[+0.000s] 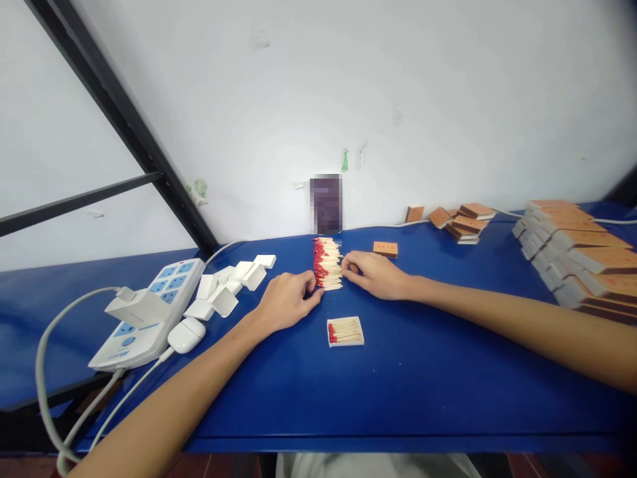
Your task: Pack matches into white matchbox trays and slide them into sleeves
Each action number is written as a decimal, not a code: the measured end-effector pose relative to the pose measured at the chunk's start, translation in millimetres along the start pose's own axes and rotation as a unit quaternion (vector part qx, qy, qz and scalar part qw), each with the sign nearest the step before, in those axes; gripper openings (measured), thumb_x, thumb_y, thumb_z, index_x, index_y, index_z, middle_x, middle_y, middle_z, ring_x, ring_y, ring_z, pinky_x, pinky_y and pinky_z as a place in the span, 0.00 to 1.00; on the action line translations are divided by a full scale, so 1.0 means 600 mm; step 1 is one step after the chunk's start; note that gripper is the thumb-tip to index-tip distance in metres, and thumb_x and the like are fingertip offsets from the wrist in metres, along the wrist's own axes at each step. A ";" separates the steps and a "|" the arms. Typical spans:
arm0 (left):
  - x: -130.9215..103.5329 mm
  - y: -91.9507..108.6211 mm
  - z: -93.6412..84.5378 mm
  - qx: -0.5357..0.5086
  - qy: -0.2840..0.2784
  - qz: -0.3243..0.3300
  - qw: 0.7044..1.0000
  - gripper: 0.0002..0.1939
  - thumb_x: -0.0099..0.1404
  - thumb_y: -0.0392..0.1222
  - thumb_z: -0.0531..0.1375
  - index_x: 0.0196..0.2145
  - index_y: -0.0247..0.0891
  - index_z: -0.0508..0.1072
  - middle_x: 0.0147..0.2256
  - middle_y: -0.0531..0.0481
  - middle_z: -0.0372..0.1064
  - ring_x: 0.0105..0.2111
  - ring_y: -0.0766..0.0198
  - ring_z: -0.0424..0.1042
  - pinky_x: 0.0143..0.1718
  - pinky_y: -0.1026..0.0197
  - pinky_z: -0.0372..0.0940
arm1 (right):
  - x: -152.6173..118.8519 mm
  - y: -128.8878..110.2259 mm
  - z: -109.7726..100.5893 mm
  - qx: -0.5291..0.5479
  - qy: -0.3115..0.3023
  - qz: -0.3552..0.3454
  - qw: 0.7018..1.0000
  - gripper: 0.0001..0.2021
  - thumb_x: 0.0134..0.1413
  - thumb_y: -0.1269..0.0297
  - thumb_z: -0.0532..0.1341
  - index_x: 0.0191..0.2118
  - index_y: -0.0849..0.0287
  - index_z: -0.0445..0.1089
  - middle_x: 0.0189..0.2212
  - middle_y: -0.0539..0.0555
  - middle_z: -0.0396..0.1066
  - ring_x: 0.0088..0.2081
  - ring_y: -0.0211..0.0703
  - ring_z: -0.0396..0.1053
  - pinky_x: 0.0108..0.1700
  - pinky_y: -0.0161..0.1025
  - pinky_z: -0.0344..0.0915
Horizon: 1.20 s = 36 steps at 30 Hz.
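A pile of red-tipped matchsticks (pixel 327 264) lies in a column on the blue table, heads to the left. At its lower left, my left hand (pixel 287 300) has its fingers curled, with thumb and forefinger closed in at the match heads. My right hand (pixel 374 273) is at the plain ends, its thumb and forefinger pinched against the sticks. Nearer to me sits a white matchbox tray (pixel 362 342) with several matchsticks in it, heads also to the left. Just behind my right hand lies an orange matchbox sleeve (pixel 385 249).
White empty matchbox trays (pixel 223 302) are heaped left of my left hand. A power strip (pixel 172 292) with a plugged charger and a white earphone case (pixel 186 335) stand farther left. Orange matchbox sleeves (pixel 465 226) lie back right; stacked matchboxes (pixel 592 255) stand far right. A wall closes the back.
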State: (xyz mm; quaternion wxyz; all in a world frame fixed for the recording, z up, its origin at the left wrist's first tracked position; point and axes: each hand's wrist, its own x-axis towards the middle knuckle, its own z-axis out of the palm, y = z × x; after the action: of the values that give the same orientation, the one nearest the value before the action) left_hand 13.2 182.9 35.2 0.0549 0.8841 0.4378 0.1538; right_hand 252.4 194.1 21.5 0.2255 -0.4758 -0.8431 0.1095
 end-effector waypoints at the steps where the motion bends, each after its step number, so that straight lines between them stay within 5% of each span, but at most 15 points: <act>1: 0.000 0.000 0.000 -0.002 0.001 0.000 1.000 0.13 0.65 0.49 0.56 0.28 0.40 0.64 0.20 0.56 0.65 0.20 0.66 0.64 0.23 0.63 0.48 | 0.000 0.001 0.001 0.011 0.000 -0.006 1.000 0.05 0.61 0.64 0.55 0.35 0.58 0.65 0.30 0.51 0.68 0.31 0.39 0.64 0.32 0.35 0.55; 9: -0.001 0.004 -0.003 -0.055 0.002 0.003 0.998 0.06 0.65 0.44 0.57 0.36 0.41 0.63 0.20 0.60 0.63 0.21 0.66 0.65 0.24 0.65 0.49 | -0.001 0.002 0.002 0.064 0.012 -0.034 0.997 0.06 0.62 0.63 0.53 0.36 0.58 0.64 0.26 0.49 0.65 0.28 0.37 0.60 0.31 0.34 0.53; 16: -0.004 0.007 -0.003 -0.063 0.001 0.017 0.998 0.13 0.65 0.42 0.56 0.48 0.42 0.63 0.21 0.60 0.62 0.21 0.66 0.63 0.24 0.65 0.49 | -0.011 -0.009 -0.003 0.069 0.034 -0.052 0.996 0.03 0.60 0.67 0.53 0.35 0.58 0.61 0.23 0.46 0.62 0.24 0.35 0.57 0.29 0.34 0.51; 21: -0.004 0.004 -0.002 -0.050 0.003 0.025 0.998 0.11 0.65 0.43 0.56 0.46 0.42 0.66 0.21 0.59 0.63 0.22 0.66 0.64 0.25 0.65 0.51 | -0.021 -0.017 -0.004 0.025 0.014 -0.134 0.991 0.02 0.57 0.69 0.55 0.34 0.58 0.64 0.24 0.47 0.61 0.26 0.36 0.58 0.30 0.34 0.51; 36: -0.003 0.003 -0.002 -0.051 -0.002 0.066 0.997 0.07 0.60 0.33 0.54 0.38 0.40 0.66 0.21 0.59 0.63 0.21 0.67 0.63 0.26 0.65 0.54 | -0.019 -0.021 -0.012 0.029 -0.041 -0.169 0.984 0.09 0.58 0.69 0.56 0.38 0.59 0.75 0.28 0.51 0.72 0.27 0.36 0.63 0.31 0.33 0.55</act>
State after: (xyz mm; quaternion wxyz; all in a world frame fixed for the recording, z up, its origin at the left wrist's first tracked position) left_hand 13.3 180.6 36.3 0.0901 0.9074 0.3702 0.1773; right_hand 251.4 177.3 29.8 0.2195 -0.3149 -0.9163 0.1138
